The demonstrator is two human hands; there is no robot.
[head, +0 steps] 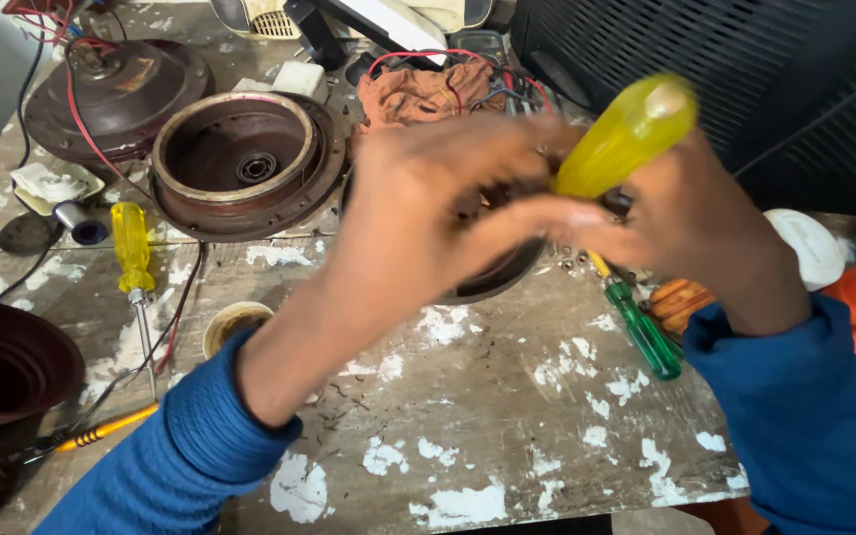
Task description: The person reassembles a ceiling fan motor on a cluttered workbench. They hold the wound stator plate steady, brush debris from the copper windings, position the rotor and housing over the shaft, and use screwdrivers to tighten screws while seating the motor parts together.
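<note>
1. Your right hand (691, 223) was clamped around the yellow-handled screwdriver (626, 137), its handle tilted up and to the right.
2. Your left hand (428, 213) lay close against the right, fingers curled over a dark round motor part (502, 275) on the worn table (468, 436); whether it gripped the part, you could not tell, as blur hid it.
3. A rusty round housing (248, 163) sat behind your left hand.
4. A second yellow screwdriver (134, 267) lay well to the left, and a green-handled screwdriver (644, 332) lay just below your right wrist.
</note>
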